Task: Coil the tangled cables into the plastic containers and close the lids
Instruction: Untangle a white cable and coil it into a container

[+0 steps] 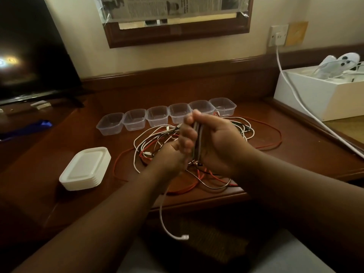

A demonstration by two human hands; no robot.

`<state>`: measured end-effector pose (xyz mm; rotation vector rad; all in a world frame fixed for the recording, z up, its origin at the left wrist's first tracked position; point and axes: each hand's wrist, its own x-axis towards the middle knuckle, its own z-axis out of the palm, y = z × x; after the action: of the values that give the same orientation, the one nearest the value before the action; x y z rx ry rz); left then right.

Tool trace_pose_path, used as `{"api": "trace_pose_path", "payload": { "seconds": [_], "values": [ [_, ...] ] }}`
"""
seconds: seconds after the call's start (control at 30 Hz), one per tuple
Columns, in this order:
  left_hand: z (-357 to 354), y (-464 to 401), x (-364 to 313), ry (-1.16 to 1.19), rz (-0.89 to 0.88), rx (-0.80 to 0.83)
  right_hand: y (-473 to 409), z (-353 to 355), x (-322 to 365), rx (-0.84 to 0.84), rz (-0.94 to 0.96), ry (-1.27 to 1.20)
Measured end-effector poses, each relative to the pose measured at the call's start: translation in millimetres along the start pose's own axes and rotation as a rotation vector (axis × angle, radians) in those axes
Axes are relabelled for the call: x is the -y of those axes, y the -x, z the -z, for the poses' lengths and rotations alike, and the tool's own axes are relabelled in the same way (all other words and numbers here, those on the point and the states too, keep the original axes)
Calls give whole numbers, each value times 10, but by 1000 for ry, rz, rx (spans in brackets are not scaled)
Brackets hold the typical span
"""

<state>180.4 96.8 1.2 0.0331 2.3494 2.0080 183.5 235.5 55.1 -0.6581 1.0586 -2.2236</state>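
My right hand (214, 142) is wrapped around a coiled bundle of white cable (197, 142), held above the tangle of red, white and black cables (197, 154) on the wooden desk (295, 146), while my left hand (173, 152) is curled close against the bundle, pinching the loose end that hangs off the desk's front edge down to a white plug (184, 237). Behind the tangle six clear plastic containers (157, 116) stand open in a row, and the stack of white lids (84, 168) sits to the left, near the front. A dark screen (33, 56) stands at far left, a white box (319, 91) at right with a white wall cord (307, 109) draped across it.
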Motion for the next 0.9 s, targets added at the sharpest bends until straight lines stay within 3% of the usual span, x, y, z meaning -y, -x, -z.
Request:
{"api": "trace_pose_path", "payload": {
  "seconds": [0.1,0.2,0.3,0.37,0.47,0.57,0.67,0.77,0.9],
  "values": [
    [-165,205,-72,40,-12,132,-65,153,102,-126,264,407],
    [-187,291,-78,-121,-2,225,-105,279,74,-285,553,1281],
    [-22,259,-180,-500,-120,125,-95,309,33,-188,416,1951],
    [143,236,-227,-641,-230,61,-62,308,-5,-150,240,2107],
    [307,220,-243,-698,-399,-39,-12,274,-74,-162,52,1872],
    [365,233,-250,-412,-410,-68,46,231,-31,-77,-280,1132],
    [327,255,-206,-107,-375,77,101,218,43,119,-437,607],
    [192,294,-166,29,-322,187,76,212,54,254,-417,358],
    [72,263,-161,-50,-339,53,40,253,-11,200,-351,276]
  ]
}}
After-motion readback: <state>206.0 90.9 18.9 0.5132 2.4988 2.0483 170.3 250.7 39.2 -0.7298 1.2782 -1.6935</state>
